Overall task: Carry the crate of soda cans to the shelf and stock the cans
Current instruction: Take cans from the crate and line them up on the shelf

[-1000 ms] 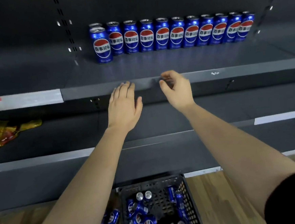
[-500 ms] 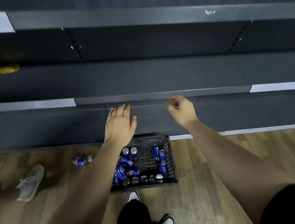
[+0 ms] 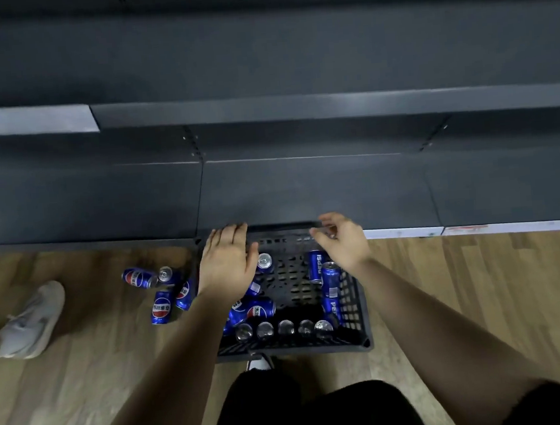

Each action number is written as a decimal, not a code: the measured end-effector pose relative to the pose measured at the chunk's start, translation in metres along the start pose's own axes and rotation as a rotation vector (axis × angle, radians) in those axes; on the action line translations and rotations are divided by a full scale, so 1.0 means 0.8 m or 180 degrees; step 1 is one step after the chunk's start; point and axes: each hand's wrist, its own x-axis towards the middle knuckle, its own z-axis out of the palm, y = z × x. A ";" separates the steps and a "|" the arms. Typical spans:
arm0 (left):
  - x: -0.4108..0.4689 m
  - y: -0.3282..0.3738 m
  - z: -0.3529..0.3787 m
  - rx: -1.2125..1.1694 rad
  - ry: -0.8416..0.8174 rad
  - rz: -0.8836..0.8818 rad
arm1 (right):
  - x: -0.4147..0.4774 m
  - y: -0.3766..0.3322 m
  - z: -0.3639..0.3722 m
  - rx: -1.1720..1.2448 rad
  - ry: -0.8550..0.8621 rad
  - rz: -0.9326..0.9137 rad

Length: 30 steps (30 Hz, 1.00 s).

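Note:
A black slatted crate (image 3: 353, 293) stands on the wood floor against the bottom shelf, holding several blue soda cans (image 3: 256, 309), some upright along its near wall, some lying down. My left hand (image 3: 227, 261) hovers over the crate's left side, fingers straight, holding nothing. My right hand (image 3: 343, 241) hovers over its far right corner with loosely curled fingers, also holding nothing. Both hands are above the cans, not touching them.
Several loose cans (image 3: 159, 290) lie on the floor left of the crate. Dark grey shelves (image 3: 303, 190) fill the upper view. Another person's pale shoe (image 3: 29, 321) is at the far left. My own shoe (image 3: 258, 363) sits just behind the crate.
My gaze dropped from the stocked upper shelf down to the floor. Both hands came down from the shelf edge to just above the crate, holding nothing throughout.

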 end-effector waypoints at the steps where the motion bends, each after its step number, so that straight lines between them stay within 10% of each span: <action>1: 0.004 -0.010 0.026 -0.0029 0.0006 -0.0020 | 0.013 0.020 0.023 0.0019 -0.0043 0.0026; 15: 0.048 -0.148 0.328 0.0027 0.0212 -0.0057 | 0.148 0.243 0.292 0.0089 -0.0375 -0.0216; 30: 0.055 -0.167 0.421 0.0049 0.0405 -0.0064 | 0.179 0.317 0.383 0.0168 -0.0333 -0.0491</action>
